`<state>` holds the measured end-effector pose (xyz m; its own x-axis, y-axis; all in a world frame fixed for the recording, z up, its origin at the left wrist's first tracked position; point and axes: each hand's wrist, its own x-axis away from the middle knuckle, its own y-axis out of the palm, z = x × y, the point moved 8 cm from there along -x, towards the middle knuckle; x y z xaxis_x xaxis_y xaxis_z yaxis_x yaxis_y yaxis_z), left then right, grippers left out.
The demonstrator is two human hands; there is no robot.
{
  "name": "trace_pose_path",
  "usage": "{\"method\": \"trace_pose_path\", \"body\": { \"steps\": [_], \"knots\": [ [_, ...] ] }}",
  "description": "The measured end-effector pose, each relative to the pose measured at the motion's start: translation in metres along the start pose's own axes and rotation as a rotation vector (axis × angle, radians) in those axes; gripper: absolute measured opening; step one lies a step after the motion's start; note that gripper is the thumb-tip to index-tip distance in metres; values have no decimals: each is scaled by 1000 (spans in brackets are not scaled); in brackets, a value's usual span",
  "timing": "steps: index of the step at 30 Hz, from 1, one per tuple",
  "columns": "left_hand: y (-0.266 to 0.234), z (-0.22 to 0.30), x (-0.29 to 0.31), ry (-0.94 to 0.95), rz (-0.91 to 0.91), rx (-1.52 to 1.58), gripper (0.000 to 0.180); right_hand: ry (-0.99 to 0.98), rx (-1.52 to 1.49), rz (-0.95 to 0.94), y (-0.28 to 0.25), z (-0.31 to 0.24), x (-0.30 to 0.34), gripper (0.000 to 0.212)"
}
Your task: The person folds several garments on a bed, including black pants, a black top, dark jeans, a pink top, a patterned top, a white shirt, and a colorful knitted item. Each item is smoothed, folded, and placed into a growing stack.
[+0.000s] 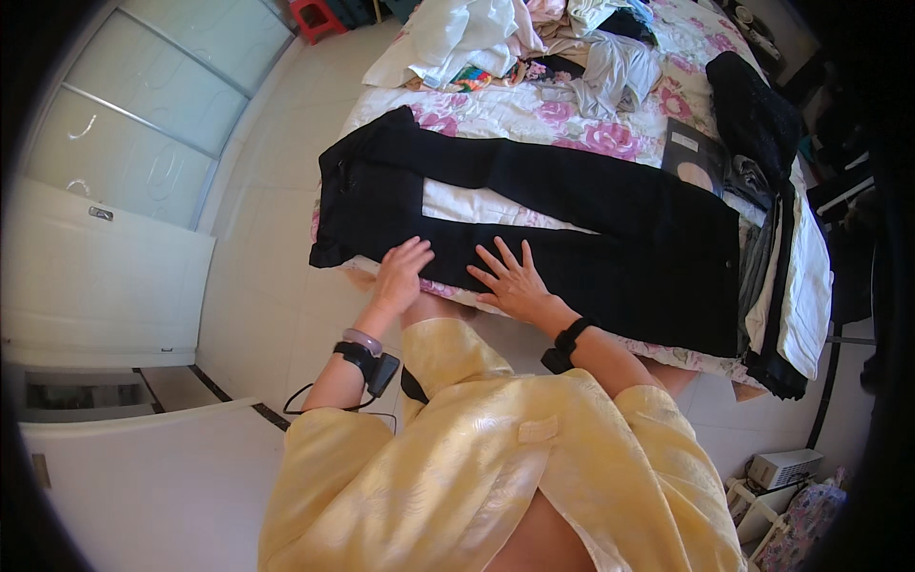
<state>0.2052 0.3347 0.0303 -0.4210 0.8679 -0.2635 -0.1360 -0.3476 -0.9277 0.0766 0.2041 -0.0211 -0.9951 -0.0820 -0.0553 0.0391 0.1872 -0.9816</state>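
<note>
A pair of black trousers [572,191] lies spread across the near part of a bed [448,114] with a floral sheet. Its waist is at the left and its legs run to the right, slightly apart, with a strip of sheet showing between them. My left hand [401,272] rests on the near edge of the trousers below the waist, fingers stretched out and held close together. To its right, my right hand [512,278] lies flat on the near leg with its fingers spread. Neither hand grips the cloth.
A heap of crumpled clothes [610,71] covers the far side of the bed. At the right are a flat dark package [694,153], black garments [753,105] and a stack of folded clothes [805,276]. White cabinets [105,276] stand at the left, a red stool [316,17] beyond.
</note>
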Motion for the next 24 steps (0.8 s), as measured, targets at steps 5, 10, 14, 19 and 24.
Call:
{"method": "trace_pose_path", "body": {
  "steps": [5,10,14,19,24],
  "knots": [
    [-41,-55,-92,-42,256,-14,33,-47,-291,213,-64,66,44,30],
    [-45,-119,-187,10,149,-465,37,449,-124,459,-170,249,125,15],
    [-24,-224,-201,-449,-229,-534,63,715,49,235,-187,364,167,22],
    [5,-296,-203,-612,-384,-326,74,664,26,-164,-138,408,163,48],
    [13,-314,-217,-443,-304,-293,50,742,79,-451,-136,429,151,47]
  ]
}}
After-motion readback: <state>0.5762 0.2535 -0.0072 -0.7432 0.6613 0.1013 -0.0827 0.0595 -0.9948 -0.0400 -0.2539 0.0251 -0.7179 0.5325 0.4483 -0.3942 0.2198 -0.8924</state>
